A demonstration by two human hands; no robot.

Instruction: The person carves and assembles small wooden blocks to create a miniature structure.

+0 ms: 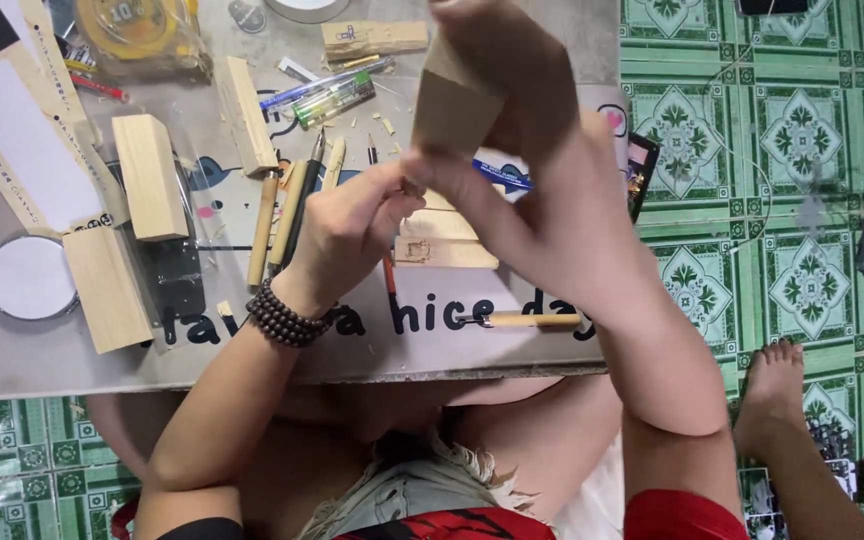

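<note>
My right hand (552,190) is raised close to the camera and grips a tan wooden block (452,105) from the right, with the fingers wrapped over its top. My left hand (347,230), with a dark bead bracelet (282,315) on its wrist, pinches at the block's lower left corner, where its fingertips meet my right thumb. What lies between those fingertips is hidden. Both hands hover above a low grey table (42,365), over a flat carved wood piece (442,245).
On the table lie several pale wood blocks (149,175), wooden-handled carving tools (287,210), a tool with a wooden handle (532,320), pens (332,95), a round mirror (30,277) and wood chips. Another person's bare foot (774,385) rests on the green patterned tile floor (752,150) to the right.
</note>
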